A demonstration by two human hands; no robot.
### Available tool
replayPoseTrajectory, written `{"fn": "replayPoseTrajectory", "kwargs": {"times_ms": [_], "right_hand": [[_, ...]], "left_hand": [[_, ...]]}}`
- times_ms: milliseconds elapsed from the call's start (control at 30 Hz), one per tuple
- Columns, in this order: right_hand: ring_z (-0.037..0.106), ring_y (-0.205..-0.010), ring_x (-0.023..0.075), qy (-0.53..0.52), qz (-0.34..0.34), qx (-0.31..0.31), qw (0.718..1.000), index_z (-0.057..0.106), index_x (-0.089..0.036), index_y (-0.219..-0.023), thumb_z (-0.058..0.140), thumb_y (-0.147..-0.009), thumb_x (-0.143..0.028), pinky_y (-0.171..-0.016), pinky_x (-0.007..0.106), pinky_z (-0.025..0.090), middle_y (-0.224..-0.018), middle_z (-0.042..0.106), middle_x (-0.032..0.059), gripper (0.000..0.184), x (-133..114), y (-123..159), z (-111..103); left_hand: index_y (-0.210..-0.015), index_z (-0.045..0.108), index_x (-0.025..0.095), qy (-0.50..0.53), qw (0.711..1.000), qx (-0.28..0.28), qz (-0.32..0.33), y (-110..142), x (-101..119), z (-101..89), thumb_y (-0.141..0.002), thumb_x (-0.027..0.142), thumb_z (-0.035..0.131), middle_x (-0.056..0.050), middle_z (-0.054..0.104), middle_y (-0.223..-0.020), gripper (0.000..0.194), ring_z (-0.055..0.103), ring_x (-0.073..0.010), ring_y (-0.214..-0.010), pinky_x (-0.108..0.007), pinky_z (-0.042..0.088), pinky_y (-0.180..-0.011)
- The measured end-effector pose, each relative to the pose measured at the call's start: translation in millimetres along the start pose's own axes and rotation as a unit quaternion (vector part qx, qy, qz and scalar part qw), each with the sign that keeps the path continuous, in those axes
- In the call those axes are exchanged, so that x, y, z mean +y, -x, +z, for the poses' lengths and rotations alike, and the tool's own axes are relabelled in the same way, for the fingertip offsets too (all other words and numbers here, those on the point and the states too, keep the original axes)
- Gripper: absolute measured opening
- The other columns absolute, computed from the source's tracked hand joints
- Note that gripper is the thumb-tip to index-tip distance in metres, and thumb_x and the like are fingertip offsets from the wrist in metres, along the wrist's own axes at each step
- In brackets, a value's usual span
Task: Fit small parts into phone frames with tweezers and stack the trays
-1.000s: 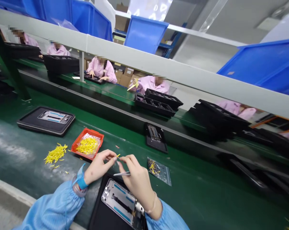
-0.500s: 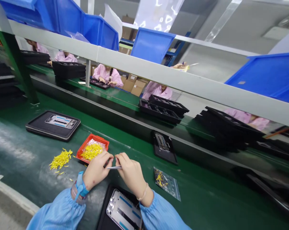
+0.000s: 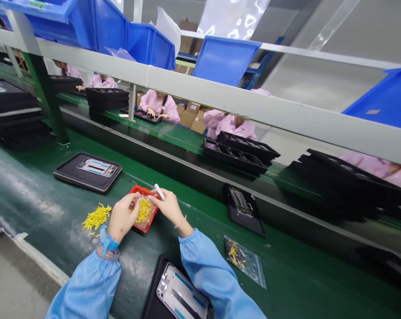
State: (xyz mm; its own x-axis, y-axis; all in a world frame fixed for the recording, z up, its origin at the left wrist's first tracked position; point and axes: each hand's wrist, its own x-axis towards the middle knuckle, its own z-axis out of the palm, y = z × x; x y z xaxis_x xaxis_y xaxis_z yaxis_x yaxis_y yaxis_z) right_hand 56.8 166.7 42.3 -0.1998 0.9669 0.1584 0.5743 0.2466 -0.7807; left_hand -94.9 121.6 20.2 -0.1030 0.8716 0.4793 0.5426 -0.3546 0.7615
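My left hand (image 3: 122, 217) hangs over a small red tray (image 3: 143, 229), its fingertips bunched at the tray's near side. Whether those fingers pinch anything, I cannot tell. The tray holds a clear bag of yellow strips (image 3: 144, 211). My right hand (image 3: 169, 206) is at the tray's far corner, gripping tweezers (image 3: 160, 191) whose white end points up. Below both hands, a phone frame (image 3: 182, 296) lies in a black tray (image 3: 156, 301). A loose pile of yellow strips (image 3: 96, 217) lies left of the red tray.
The green belt (image 3: 194, 270) runs under everything. A clear bag of yellow strips (image 3: 245, 261) lies on it at right. Black trays (image 3: 87, 172) (image 3: 242, 208) hold more phone parts. Co-workers in pink sit beyond a grey rail (image 3: 253, 104), among stacked black trays and blue bins.
Both hands have moved away from the phone frame to above the red tray. The tweezers have turned from lying crosswise to pointing up. The view has swung slightly.
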Motion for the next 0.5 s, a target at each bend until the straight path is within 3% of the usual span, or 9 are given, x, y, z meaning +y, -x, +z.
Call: {"fn": "replayPoseTrajectory", "kwargs": {"times_ms": [133, 267, 367, 500], "right_hand": [[0.064, -0.068, 0.0176, -0.051, -0.020, -0.026, 0.998, 0.070, -0.016, -0.090, 0.061, -0.079, -0.023, -0.063, 0.028, 0.050, -0.082, 0.072, 0.0042, 0.017, 0, 5, -7], [0.064, -0.085, 0.0185, -0.076, -0.088, -0.077, 0.990, 0.066, -0.016, -0.104, 0.059, -0.081, -0.022, -0.075, 0.029, 0.050, -0.098, 0.070, 0.0063, 0.025, -5, 14, -14], [0.063, -0.079, 0.0182, -0.031, -0.106, -0.091, 0.990, 0.067, -0.014, -0.091, 0.059, -0.081, -0.019, -0.072, 0.029, 0.048, -0.088, 0.069, 0.0057, 0.014, -5, 15, -16], [0.061, -0.074, 0.0177, -0.010, -0.096, -0.084, 0.992, 0.065, -0.015, -0.080, 0.060, -0.080, -0.017, -0.070, 0.029, 0.046, -0.078, 0.067, 0.0028, 0.005, -3, 15, -15]], "left_hand": [[-0.079, 0.061, 0.019, 0.005, 1.000, -0.014, 0.021, -1, 4, 1.0, -0.080, 0.028, 0.044, -0.001, 0.064, -0.069, 0.019, 0.058, -0.0149, -0.056, -0.025, 0.050, -0.058], [-0.082, 0.062, 0.018, 0.017, 0.997, -0.049, 0.048, 0, 6, 1.2, -0.079, 0.024, 0.044, -0.001, 0.063, -0.068, 0.019, 0.059, -0.0145, -0.057, -0.024, 0.049, -0.059], [-0.085, 0.062, 0.018, 0.028, 0.994, -0.081, 0.069, 1, 6, 2.9, -0.080, 0.021, 0.043, -0.002, 0.065, -0.074, 0.020, 0.061, -0.0145, -0.060, -0.025, 0.050, -0.060], [-0.087, 0.063, 0.017, 0.022, 0.994, -0.074, 0.075, 2, 3, 5.9, -0.081, 0.018, 0.041, -0.005, 0.067, -0.083, 0.023, 0.064, -0.0160, -0.069, -0.026, 0.052, -0.067]]}}
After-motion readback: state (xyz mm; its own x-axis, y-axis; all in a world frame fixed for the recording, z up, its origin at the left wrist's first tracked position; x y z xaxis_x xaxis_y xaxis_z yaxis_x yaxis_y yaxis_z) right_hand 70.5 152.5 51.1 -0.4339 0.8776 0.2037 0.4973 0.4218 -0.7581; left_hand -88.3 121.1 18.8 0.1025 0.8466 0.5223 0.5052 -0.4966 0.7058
